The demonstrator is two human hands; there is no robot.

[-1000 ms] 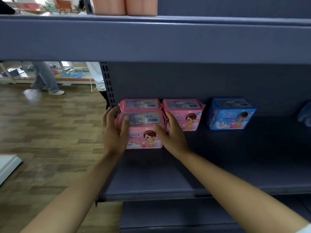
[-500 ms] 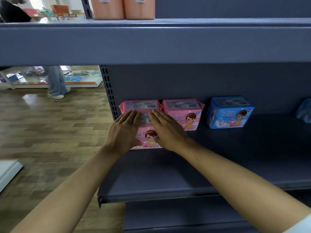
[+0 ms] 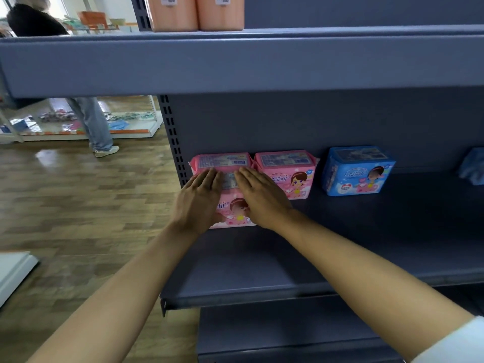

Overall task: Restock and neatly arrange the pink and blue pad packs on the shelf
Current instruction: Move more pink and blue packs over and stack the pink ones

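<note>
On the grey shelf [image 3: 262, 271], a front pink pad pack [image 3: 233, 210] stands at the far left. My left hand [image 3: 199, 203] and my right hand [image 3: 262, 197] lie flat on its top and front, fingers straight, pressing it. Directly behind it stands a second pink pack [image 3: 222, 161], touching the back panel. To the right of that one is a third pink pack [image 3: 285, 174]. Further right, apart from the pink ones, stands a blue pad pack [image 3: 356, 171]. Another blue item [image 3: 472, 166] shows at the right edge, cut off.
The upper shelf [image 3: 235, 61] overhangs the work area and carries two orange packs [image 3: 196, 11]. A perforated upright [image 3: 172, 142] bounds the shelf's left end. A person [image 3: 91, 121] stands on the wooden floor at the back left. A white board edge [image 3: 13, 271] lies at the left.
My hands moved from the sides of the front pink pack onto its top and front. The pack went back against the rear pink pack.
</note>
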